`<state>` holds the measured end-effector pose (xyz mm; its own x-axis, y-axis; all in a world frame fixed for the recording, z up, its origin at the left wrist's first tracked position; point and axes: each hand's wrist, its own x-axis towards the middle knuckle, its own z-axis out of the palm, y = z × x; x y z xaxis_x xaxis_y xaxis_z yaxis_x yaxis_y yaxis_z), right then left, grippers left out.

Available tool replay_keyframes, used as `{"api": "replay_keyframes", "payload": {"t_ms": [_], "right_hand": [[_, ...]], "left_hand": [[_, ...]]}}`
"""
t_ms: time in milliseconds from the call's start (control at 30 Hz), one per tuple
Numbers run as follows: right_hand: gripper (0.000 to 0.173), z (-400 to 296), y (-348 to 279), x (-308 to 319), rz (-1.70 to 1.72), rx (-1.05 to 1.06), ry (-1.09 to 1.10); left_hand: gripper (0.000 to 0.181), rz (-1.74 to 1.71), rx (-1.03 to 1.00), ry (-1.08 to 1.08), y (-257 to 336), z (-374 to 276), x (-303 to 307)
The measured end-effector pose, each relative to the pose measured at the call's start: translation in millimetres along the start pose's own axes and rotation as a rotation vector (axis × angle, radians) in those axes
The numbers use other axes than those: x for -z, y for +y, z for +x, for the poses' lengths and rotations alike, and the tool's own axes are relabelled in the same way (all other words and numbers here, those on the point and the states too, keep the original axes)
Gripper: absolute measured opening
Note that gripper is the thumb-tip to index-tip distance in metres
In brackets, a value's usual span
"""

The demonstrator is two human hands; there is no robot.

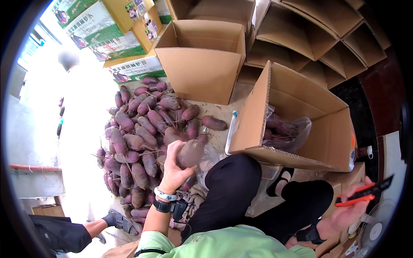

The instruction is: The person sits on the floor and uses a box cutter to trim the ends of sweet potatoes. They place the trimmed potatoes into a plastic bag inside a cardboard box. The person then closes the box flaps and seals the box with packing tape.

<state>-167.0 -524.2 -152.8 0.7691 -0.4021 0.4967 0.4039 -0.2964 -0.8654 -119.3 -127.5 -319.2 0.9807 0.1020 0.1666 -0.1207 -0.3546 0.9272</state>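
My left hand (176, 167) grips a purple radish (190, 153) by its side, above the right edge of a large heap of purple radishes (138, 142) on the floor. Out to the right, my right hand (351, 206) holds an orange and black utility knife (358, 195), its dark blade pointing up and right. An open cardboard box (246, 119) stands in front of my knees, with several purple radishes (280, 129) in a clear plastic bag inside it. Crumpled clear plastic (208, 159) lies between the heap and my knee.
Another open cardboard box (200, 74) stands behind the heap. Printed cartons (135, 69) are stacked at the upper left, and open cardboard boxes (297, 29) at the upper right. A person's leg (93, 227) is at the lower left. A fan (374, 230) stands at the lower right.
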Motion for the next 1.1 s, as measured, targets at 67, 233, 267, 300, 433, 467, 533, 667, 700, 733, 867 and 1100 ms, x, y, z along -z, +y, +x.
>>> {"api": "replay_keyframes", "payload": {"t_ms": [67, 233, 267, 300, 433, 467, 533, 667, 700, 733, 867, 1100], "right_hand": [[0.057, -8.8, -8.3, -19.6, 0.027, -0.107, -0.190], [0.039, -28.5, -5.7, -109.4, -0.112, -0.112, -0.824], [0.038, -31.4, -4.9, -118.4, -0.154, -0.095, -0.879], [0.037, -34.7, -4.6, -126.6, -0.193, -0.074, -0.942], [0.037, -34.0, -3.2, -119.7, -0.204, -0.044, -0.907], [0.037, -29.0, -4.1, -112.5, -0.197, -0.046, -0.859], [0.036, -15.7, -4.7, -97.3, -0.148, -0.061, -0.731], [0.035, 6.5, 14.0, -35.5, 0.031, -0.200, -0.064], [0.034, 17.1, 20.8, -30.1, -0.014, -0.124, 0.128], [0.034, 23.0, 25.0, -15.3, -0.073, -0.128, 0.183], [0.032, 39.2, 46.5, 16.4, -0.162, -0.161, 0.358], [0.035, 41.1, 70.8, 36.4, -0.044, -0.233, 0.537]], "left_hand": [[0.063, -0.041, -0.044, 0.011, 8.6, -3.4, -0.6], [0.064, 0.079, -0.212, 0.040, 26.4, -13.1, 9.3], [0.064, 0.085, -0.224, 0.042, 30.5, -13.4, 8.3], [0.064, 0.095, -0.232, 0.051, 34.0, -15.1, 10.4], [0.066, 0.158, -0.202, 0.040, 47.6, -13.7, 14.9], [0.067, -0.091, -0.025, 0.061, 52.7, -18.0, 16.3], [0.072, -0.360, 0.176, 0.084, 70.5, -17.8, 29.1], [0.079, -0.254, 0.063, -0.011, 118.2, 20.0, 45.0], [0.078, -0.176, 0.011, -0.033, 142.9, 35.1, 44.3], [0.077, -0.003, -0.121, -0.092, 161.7, 51.4, 42.6], [0.069, 0.508, -0.540, -0.451, 265.6, 110.9, 13.6], [0.054, 1.013, -0.620, -1.025, 275.7, 179.4, -157.4]]}}
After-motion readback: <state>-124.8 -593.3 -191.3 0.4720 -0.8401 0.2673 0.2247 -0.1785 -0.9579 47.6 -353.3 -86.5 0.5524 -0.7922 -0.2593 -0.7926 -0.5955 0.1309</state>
